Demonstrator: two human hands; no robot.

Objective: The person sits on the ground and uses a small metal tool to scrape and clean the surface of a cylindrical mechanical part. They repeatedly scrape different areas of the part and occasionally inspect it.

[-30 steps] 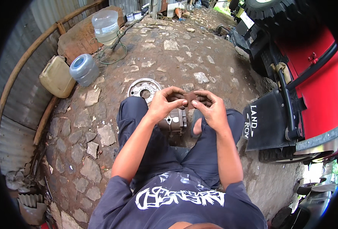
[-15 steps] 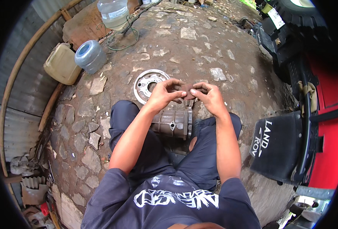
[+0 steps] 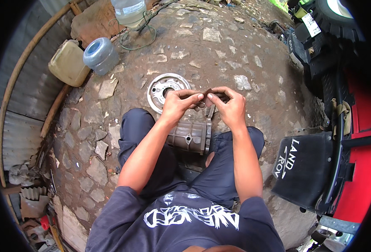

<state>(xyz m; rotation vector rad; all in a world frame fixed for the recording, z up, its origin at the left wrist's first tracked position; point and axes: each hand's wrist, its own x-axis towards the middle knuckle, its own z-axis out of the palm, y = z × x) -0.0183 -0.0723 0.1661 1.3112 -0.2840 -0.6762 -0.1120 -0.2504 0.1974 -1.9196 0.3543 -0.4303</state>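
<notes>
Small thin flat brown piece pinched between left hand and right hand, both equally near; long axis unclear. Brown ribbed metal casing lower in view, right edge nearest.

Small brown sheet, pinched aloft between left hand and right hand.

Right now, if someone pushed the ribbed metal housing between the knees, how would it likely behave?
The housing looks heavy, given its bulky, ribbed metal body. Those ribs suggest it would stay rigid. The flange at one end would probably hinder smooth rolling.
</notes>
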